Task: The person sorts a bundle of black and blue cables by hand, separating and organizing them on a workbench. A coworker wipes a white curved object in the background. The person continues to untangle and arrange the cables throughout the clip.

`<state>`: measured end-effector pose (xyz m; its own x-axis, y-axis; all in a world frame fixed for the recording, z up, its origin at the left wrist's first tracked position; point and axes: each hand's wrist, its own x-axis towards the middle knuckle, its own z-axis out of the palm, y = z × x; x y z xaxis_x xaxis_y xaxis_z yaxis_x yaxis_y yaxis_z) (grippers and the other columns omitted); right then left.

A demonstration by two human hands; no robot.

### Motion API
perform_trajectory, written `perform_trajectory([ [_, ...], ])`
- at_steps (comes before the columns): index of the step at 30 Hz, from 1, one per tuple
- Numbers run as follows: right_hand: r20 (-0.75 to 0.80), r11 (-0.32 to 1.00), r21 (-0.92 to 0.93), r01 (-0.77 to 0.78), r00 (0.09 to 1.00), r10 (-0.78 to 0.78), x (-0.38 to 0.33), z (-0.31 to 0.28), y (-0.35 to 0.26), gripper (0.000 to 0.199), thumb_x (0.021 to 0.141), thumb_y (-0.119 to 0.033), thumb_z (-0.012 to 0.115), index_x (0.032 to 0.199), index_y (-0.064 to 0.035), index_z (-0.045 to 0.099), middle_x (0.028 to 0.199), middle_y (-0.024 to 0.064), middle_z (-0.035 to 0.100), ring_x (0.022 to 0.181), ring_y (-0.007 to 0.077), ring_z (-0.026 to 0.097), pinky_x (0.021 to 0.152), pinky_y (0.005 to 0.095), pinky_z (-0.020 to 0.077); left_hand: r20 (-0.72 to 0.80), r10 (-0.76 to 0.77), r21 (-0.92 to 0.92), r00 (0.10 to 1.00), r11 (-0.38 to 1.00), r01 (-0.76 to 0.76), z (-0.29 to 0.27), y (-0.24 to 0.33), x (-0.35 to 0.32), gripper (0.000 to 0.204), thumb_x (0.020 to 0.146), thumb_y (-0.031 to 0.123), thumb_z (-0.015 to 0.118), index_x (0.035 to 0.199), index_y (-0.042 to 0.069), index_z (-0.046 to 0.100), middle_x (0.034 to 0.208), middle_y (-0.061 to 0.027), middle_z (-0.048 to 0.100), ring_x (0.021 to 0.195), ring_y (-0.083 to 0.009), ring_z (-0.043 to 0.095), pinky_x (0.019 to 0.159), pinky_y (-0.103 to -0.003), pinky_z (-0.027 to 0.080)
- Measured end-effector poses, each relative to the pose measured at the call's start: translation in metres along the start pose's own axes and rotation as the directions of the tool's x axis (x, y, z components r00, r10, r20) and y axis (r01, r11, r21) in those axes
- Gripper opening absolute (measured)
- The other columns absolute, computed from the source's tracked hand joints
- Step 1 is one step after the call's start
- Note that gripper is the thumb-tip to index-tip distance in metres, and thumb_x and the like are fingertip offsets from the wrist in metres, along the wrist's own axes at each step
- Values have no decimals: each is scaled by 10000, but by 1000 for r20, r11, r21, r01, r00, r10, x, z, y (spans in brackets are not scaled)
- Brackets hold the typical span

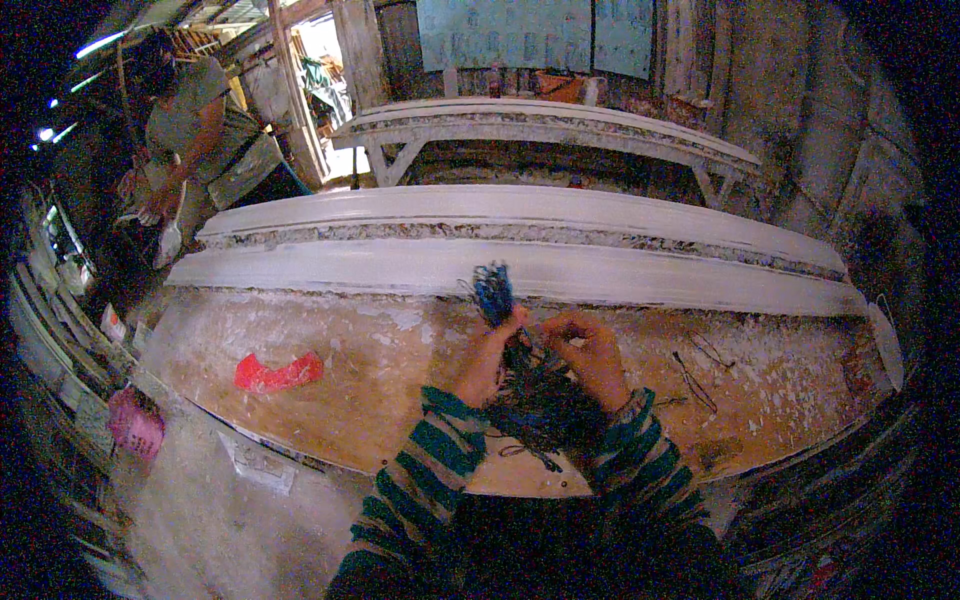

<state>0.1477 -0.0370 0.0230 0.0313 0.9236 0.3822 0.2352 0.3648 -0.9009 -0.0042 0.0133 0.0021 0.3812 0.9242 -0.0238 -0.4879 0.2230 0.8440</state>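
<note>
A bundle of blue and dark fibre strands (pixel 494 292) stands up from my left hand (pixel 484 364), which is closed around it. Its loose strands fan out at the top, and a dark tangled mass of the same kind hangs below, between my wrists. My right hand (pixel 592 358) is just to the right of the bundle. Its fingertips are pinched together; what they hold, if anything, is too small and blurred to make out. Both hands are over the near side of a worn wooden table (pixel 380 425).
Two long white moulding strips (pixel 330 262) lie across the table's far half. A red curved piece (pixel 279 372) is at left, thin dark cords (pixel 694 384) at right. Behind stands a white-topped bench (pixel 400 125). Another person (pixel 195 130) works at far left; a pink basket (pixel 136 422) is below.
</note>
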Motion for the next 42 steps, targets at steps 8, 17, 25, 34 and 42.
perform_trajectory([
  [8, 293, 668, -710, 223, 956, -8, 12, -15, 21, 199, 708, -114, 642, 902, -143, 677, 890, 132, 641, 803, 316, 609, 705, 394, 491, -108, 282, -263, 953, 917, -301, -6, 26, -2, 207, 897, 295, 546, 855, 95, 512, 761, 1, 513, 711, -145, 547, 640, -309, 480],
  [17, 349, 466, -837, 288, 936, 50, 1, -7, 29, 180, 704, -224, 650, 859, -140, 686, 844, 144, 618, 805, 333, 601, 682, 461, 468, -141, 299, -272, 944, 905, -327, -15, 24, 6, 183, 875, 280, 583, 861, 109, 521, 754, 17, 500, 677, -117, 513, 577, -284, 462],
  [25, 255, 718, -670, 188, 967, -14, 10, -18, 30, 129, 663, -123, 679, 791, -107, 677, 803, 141, 614, 753, 318, 611, 648, 409, 494, -151, 297, -222, 943, 919, -325, -15, 24, 6, 196, 886, 296, 567, 865, 106, 521, 728, 17, 490, 632, -95, 473, 556, -254, 432],
  [34, 169, 856, -444, 265, 963, -211, 14, -22, 24, 74, 712, -49, 658, 779, -71, 636, 777, 86, 634, 741, 245, 612, 670, 335, 489, -172, 359, -403, 917, 824, -398, -26, 34, 7, 176, 892, 268, 562, 847, 113, 491, 733, 25, 464, 622, -90, 457, 552, -243, 410],
  [42, 126, 919, -360, 161, 984, -124, 13, -23, 22, 69, 722, -32, 673, 772, -50, 629, 761, 43, 630, 706, 164, 580, 670, 299, 468, -169, 387, -361, 906, 831, -422, -30, 34, 8, 149, 906, 256, 537, 872, 119, 488, 727, 23, 456, 624, -95, 448, 560, -251, 407],
])
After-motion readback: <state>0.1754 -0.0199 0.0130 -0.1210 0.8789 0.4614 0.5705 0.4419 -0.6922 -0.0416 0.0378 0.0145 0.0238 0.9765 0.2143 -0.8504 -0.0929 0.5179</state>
